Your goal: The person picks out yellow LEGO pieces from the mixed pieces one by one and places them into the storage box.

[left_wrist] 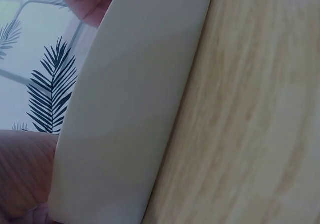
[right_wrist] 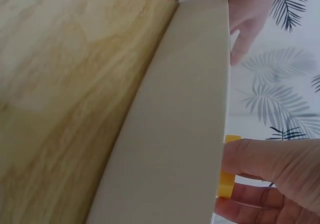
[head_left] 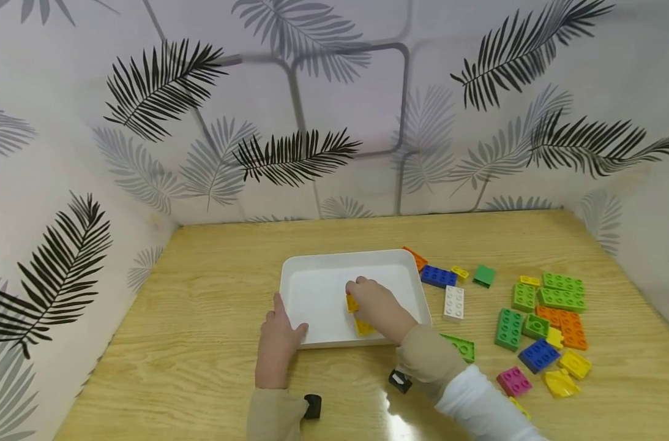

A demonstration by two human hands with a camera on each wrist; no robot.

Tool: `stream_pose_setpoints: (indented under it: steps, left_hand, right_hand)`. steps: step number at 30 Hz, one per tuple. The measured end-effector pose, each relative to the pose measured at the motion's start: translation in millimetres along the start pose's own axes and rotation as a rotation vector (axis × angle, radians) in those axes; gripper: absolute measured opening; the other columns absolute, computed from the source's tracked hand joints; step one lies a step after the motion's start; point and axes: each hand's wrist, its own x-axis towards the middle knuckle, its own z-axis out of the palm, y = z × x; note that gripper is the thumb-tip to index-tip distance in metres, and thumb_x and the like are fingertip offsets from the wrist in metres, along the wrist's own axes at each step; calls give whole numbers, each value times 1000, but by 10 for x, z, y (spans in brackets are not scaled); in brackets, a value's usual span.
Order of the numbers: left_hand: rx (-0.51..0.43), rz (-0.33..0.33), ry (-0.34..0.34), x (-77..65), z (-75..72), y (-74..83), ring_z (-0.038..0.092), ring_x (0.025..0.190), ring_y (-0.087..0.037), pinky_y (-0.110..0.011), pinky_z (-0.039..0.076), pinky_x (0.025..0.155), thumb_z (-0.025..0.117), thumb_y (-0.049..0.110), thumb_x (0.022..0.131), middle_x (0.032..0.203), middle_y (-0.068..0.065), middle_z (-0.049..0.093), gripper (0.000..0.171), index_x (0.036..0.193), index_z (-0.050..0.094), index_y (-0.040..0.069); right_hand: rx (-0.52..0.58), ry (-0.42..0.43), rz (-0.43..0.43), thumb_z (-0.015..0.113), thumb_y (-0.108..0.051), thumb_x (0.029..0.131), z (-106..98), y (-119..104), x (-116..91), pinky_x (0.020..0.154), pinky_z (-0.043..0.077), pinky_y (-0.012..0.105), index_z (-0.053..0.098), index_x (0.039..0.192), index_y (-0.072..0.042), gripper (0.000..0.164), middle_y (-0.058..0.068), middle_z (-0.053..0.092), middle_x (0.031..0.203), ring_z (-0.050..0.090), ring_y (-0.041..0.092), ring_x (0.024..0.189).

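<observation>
A white tray (head_left: pixel 323 306) stands on the wooden table. My left hand (head_left: pixel 278 337) holds its near left corner, thumb over the rim and fingers along the outer side. Inside the tray, my right hand (head_left: pixel 379 309) pinches a yellow toy brick (right_wrist: pixel 227 185), which shows between thumb and fingers just over the rim in the right wrist view. A yellow piece (head_left: pixel 363 327) also shows below that hand in the head view; whether it is a separate brick I cannot tell. The left wrist view is mostly filled by the tray's outer wall (left_wrist: pixel 130 94).
Right of the tray lie many loose toy bricks, among them a white brick (head_left: pixel 453 303), a blue brick (head_left: pixel 439 276), a dark green brick (head_left: pixel 508 329) and a magenta brick (head_left: pixel 514 381). A light green brick (head_left: pixel 461 348) is partly hidden by the right sleeve. Leaf-patterned walls enclose the table.
</observation>
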Motion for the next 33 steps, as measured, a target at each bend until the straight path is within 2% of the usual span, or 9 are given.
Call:
stream_pose_setpoints:
  steps: [10, 15, 19, 25, 30, 33]
  left_hand:
    - [-4, -2, 5, -4, 1, -8, 44, 109, -49, -56, 41, 91, 61, 23, 78, 125, -34, 41, 84, 140, 10, -1]
    - [6, -3, -3, 11, -2, -9, 45, 109, -48, -55, 41, 92, 61, 24, 79, 125, -34, 41, 84, 140, 9, -1]
    - [11, 5, 2, 15, -3, -13, 46, 107, -48, -55, 42, 90, 61, 24, 78, 123, -34, 42, 85, 140, 10, -2]
    - [-1, -1, -3, -6, -26, -2, 45, 107, -48, -56, 42, 90, 62, 24, 77, 124, -33, 42, 86, 141, 9, 0]
    - [0, 14, 38, 26, 24, -49, 47, 105, -47, -55, 43, 88, 62, 27, 77, 122, -31, 44, 88, 142, 7, 4]
    - [7, 16, 41, 29, 24, -54, 48, 104, -47, -54, 44, 87, 62, 27, 78, 121, -31, 44, 88, 142, 7, 4]
  right_hand:
    - [-94, -2, -48, 70, -11, 70, 124, -114, 23, 74, 51, 35, 59, 99, -7, 32, 9, 60, 91, 55, 20, 78]
    - [-158, 5, -92, 70, -15, 70, 197, -127, 34, 94, 43, 50, 60, 96, -12, 28, 5, 62, 90, 59, 24, 85]
    - [-149, 6, -114, 71, -17, 70, 266, -119, 52, 100, 34, 58, 60, 95, -15, 27, 3, 62, 90, 59, 25, 89]
    - [-150, -24, -121, 70, -21, 71, 346, -113, 77, 102, 31, 58, 60, 97, -15, 28, 3, 63, 96, 58, 24, 92]
    - [-151, -34, -129, 70, -21, 71, 365, -117, 73, 102, 32, 58, 60, 99, -15, 30, 4, 63, 98, 58, 24, 92]
    - [-144, -25, -134, 72, -22, 70, 363, -115, 70, 101, 34, 57, 60, 98, -15, 31, 4, 63, 97, 58, 24, 91]
